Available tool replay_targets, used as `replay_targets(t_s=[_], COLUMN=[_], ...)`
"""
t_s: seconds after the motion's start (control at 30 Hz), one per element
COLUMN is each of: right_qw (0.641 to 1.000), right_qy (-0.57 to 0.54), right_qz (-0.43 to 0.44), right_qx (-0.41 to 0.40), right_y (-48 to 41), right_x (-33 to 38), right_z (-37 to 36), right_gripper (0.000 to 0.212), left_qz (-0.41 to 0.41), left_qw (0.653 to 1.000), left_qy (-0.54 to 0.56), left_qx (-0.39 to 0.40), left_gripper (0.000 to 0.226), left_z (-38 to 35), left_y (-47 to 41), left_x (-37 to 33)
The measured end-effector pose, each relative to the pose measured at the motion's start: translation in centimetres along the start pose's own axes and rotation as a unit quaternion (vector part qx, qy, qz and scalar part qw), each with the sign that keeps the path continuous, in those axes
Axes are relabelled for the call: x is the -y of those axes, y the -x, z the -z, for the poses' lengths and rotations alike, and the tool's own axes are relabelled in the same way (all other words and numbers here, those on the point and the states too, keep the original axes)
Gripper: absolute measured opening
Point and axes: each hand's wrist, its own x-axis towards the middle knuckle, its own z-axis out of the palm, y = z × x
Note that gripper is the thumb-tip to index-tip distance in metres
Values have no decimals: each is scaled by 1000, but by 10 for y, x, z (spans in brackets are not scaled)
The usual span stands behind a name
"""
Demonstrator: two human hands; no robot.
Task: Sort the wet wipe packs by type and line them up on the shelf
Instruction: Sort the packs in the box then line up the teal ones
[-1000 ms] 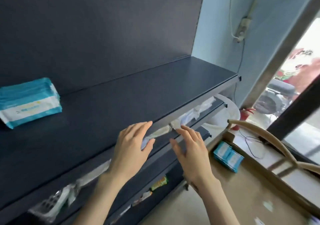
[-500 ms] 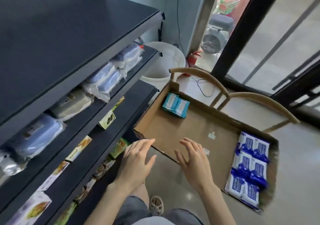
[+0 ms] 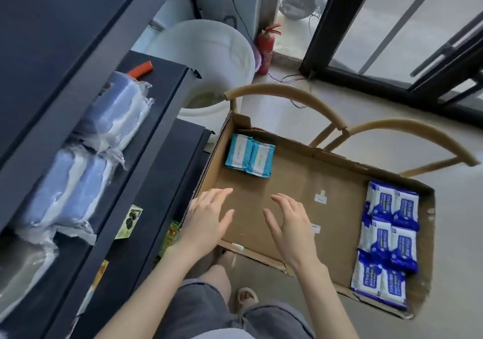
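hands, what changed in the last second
Both left the top shelf edge and came down over the cardboard box: left hand and right hand open, fingers spread, holding nothing. The teal packs and dark blue packs lie in the box as before.

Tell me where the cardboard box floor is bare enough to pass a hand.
The middle of the cardboard box is bare, bordered by the teal packs in the far-left corner and the dark-blue packs along the right wall. Crowded only at that right end.
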Motion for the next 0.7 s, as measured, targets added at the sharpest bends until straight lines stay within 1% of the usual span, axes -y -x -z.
replay_targets(t_s=[0.2,0.33,0.53,0.7], right_qw=[997,993,982,965], right_qy=[-7,-8,-38,-89], right_qz=[-60,-91,-165,-231], right_qx=[52,73,88,82], right_y=[-94,-144,-199,-231], right_x=[-10,-25,-66,-104], right_z=[-34,-60,-111,-155], right_gripper=[38,37,40,49], left_qz=[40,75,149,219], left_qw=[996,991,981,971], left_qy=[28,48,67,75], left_qx=[69,96,101,59], left_gripper=[43,43,46,60], left_z=[-19,-46,-102,-153], left_y=[-98,-150,-216,-253], left_x=[26,44,73,95])
